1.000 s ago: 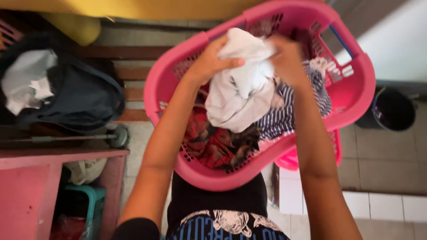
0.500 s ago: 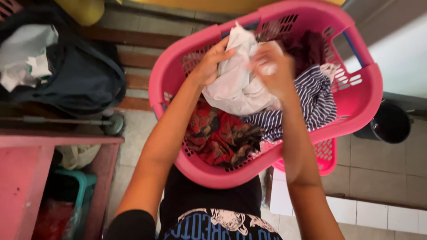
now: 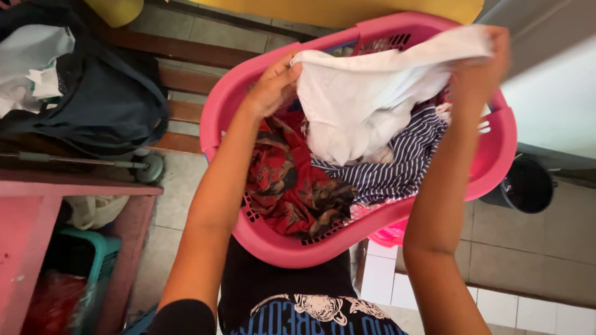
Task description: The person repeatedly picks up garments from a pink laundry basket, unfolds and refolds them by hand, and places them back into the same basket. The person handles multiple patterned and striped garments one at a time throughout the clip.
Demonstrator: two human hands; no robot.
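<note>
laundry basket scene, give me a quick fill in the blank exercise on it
1. Both hands, left hand and right hand, hold up a ____ cloth.
2. The basket is coloured ____.
3. In the basket, the striped garment lies to the right of a ____ patterned one.
4. The dark bag sits to the ____ of the basket.

Missing words: white; pink; red; left

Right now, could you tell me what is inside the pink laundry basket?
The pink laundry basket holds a red patterned garment and a navy-and-white striped one. Both hands, left hand and right hand, stretch a white cloth above, covering the back clothes; the bottom is hidden.
</note>
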